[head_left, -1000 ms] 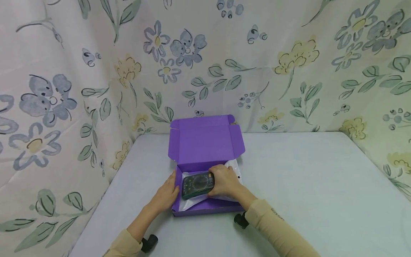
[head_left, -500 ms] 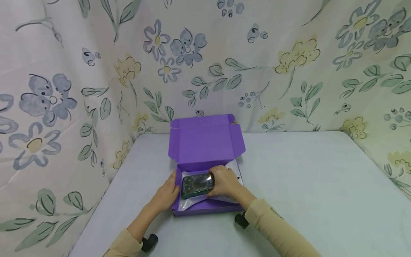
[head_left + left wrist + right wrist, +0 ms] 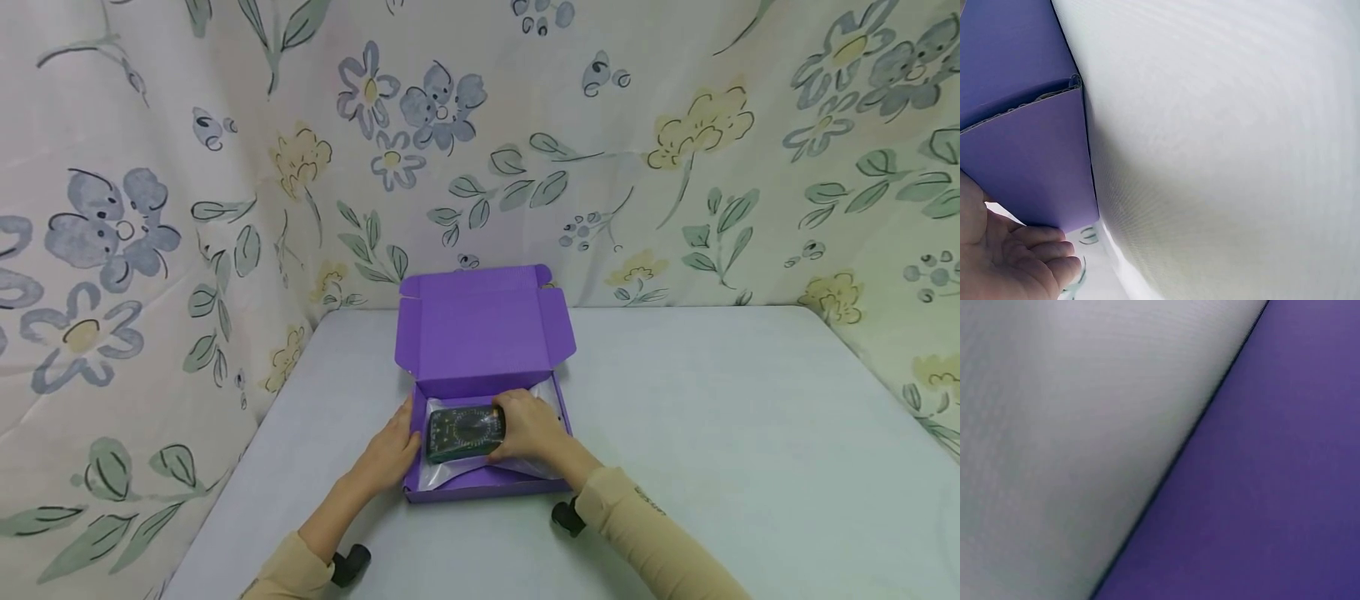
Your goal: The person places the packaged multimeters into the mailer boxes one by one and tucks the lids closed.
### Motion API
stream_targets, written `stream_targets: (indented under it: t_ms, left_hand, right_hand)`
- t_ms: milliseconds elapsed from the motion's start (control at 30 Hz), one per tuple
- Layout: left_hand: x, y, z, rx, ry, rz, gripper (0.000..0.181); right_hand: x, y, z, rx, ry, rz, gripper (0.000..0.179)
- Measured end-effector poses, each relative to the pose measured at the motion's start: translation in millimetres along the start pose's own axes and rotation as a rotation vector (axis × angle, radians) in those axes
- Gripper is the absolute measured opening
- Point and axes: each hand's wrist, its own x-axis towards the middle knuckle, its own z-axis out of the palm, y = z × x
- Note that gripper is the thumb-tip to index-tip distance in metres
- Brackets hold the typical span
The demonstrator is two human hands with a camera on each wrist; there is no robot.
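An open purple cardboard box stands on the table with its lid raised. Inside it, on white plastic packaging, is a dark green and black multimeter with a round dial. My right hand grips the multimeter's right end, thumb at the near side and fingers over the far side. At the box's left wall is my left hand, which holds that wall with the thumb near its top edge. The left wrist view shows this hand beside the box's purple side.
The white table extends on both sides of the box. A floral curtain hangs behind and along the sides. The raised lid stands toward the curtain. The right wrist view shows only the box's purple wall and the tabletop.
The multimeter and my right hand have shifted very slightly to the right within the box. My left hand keeps its place at the left wall.
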Motion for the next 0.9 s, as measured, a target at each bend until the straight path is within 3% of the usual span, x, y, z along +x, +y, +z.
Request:
stream_targets:
  t_ms: [900]
  left_hand:
    - [0.8,-0.9,2.1,-0.002,0.003,-0.003,0.060]
  right_hand:
    - [-3.2,4.8,6.8,0.013,0.055,-0.036,0.083]
